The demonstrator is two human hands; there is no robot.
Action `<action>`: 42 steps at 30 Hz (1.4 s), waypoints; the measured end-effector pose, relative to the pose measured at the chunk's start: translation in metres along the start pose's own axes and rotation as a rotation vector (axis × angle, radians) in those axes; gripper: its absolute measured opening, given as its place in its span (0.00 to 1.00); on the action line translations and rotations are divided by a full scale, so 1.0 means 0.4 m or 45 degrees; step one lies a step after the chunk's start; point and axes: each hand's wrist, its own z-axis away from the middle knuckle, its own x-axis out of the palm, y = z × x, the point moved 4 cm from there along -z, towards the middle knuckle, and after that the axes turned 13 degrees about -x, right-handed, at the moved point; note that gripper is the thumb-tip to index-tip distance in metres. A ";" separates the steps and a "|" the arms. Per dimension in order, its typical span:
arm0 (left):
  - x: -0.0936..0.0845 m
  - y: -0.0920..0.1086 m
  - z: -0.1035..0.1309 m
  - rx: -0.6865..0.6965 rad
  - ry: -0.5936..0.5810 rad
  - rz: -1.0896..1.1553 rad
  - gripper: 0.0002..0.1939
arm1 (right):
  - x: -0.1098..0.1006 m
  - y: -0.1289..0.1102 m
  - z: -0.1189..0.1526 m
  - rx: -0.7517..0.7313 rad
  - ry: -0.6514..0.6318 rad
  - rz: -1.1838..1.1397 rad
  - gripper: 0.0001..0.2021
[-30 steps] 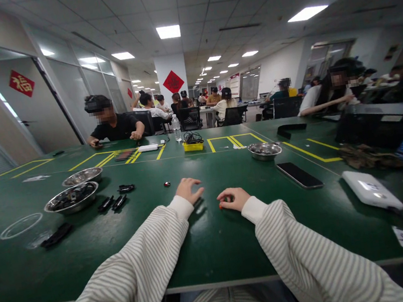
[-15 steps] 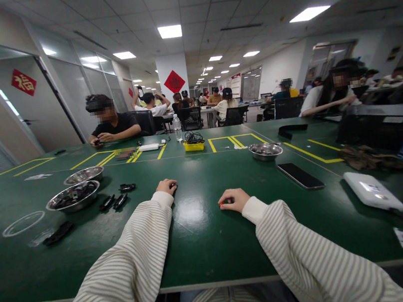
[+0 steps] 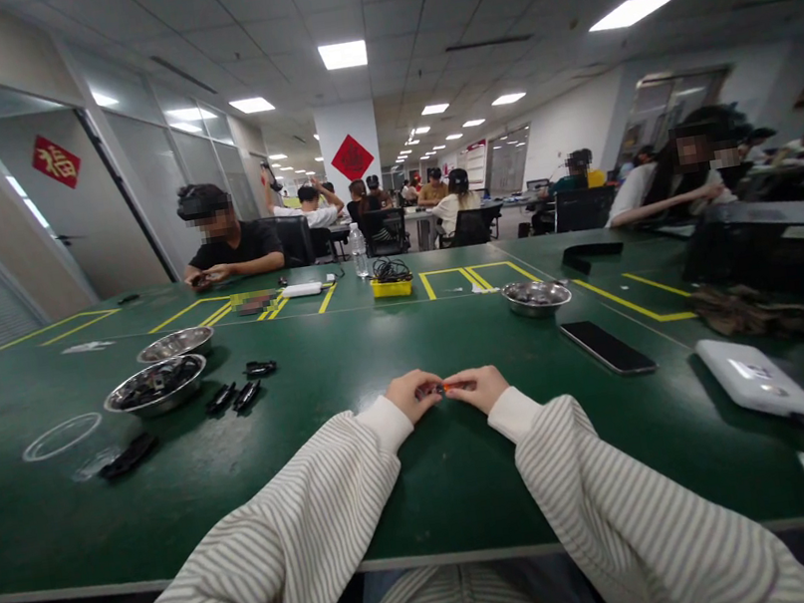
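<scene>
Both my hands meet over the middle of the green table (image 3: pixel 369 488). My left hand (image 3: pixel 414 395) is closed on a small dark part (image 3: pixel 428 391), mostly covered by the fingers. Pinched in my right hand (image 3: pixel 481 387) is a small orange piece (image 3: pixel 451 387), its end at or against the dark part; whether they are joined I cannot tell. To the left lie several black plastic parts (image 3: pixel 246 396), beside a steel bowl (image 3: pixel 192 386) heaped with dark pieces. A second steel bowl (image 3: pixel 145 355) stands just behind it.
At right are a steel bowl (image 3: pixel 524 310) with small pieces, a phone (image 3: pixel 609 347) and a white power bank (image 3: pixel 753 380) with a cable. A yellow tray (image 3: pixel 391 289) of black cable and a water bottle (image 3: pixel 358 253) stand farther back. A person (image 3: pixel 231 241) sits across the table.
My left hand has come rightward from the left-middle of the table, bringing the dark part up to the orange piece. My right hand has moved only slightly. The view has shifted a little.
</scene>
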 end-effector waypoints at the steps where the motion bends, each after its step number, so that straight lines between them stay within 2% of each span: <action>1: 0.001 0.004 0.003 -0.005 0.007 0.020 0.12 | 0.000 -0.001 0.000 -0.010 0.013 -0.004 0.10; 9: -0.004 0.001 0.006 -0.040 0.078 0.060 0.12 | 0.002 -0.005 0.001 -0.060 0.068 -0.177 0.09; 18: -0.010 0.010 0.010 -0.022 0.096 0.053 0.12 | 0.005 -0.004 0.002 -0.012 0.065 -0.302 0.09; 24: -0.016 0.016 0.012 0.022 0.122 -0.044 0.12 | 0.016 0.012 0.002 0.050 0.098 -0.481 0.10; 34: -0.018 0.019 0.017 0.118 0.129 -0.006 0.08 | 0.016 0.012 0.003 0.094 0.074 -0.551 0.11; 38: -0.022 0.004 0.007 0.093 0.195 -0.068 0.08 | 0.023 0.012 0.002 0.045 -0.029 -0.500 0.16; 42: -0.048 -0.056 -0.030 -0.045 0.284 -0.262 0.09 | 0.019 0.010 0.000 -0.019 -0.041 -0.371 0.20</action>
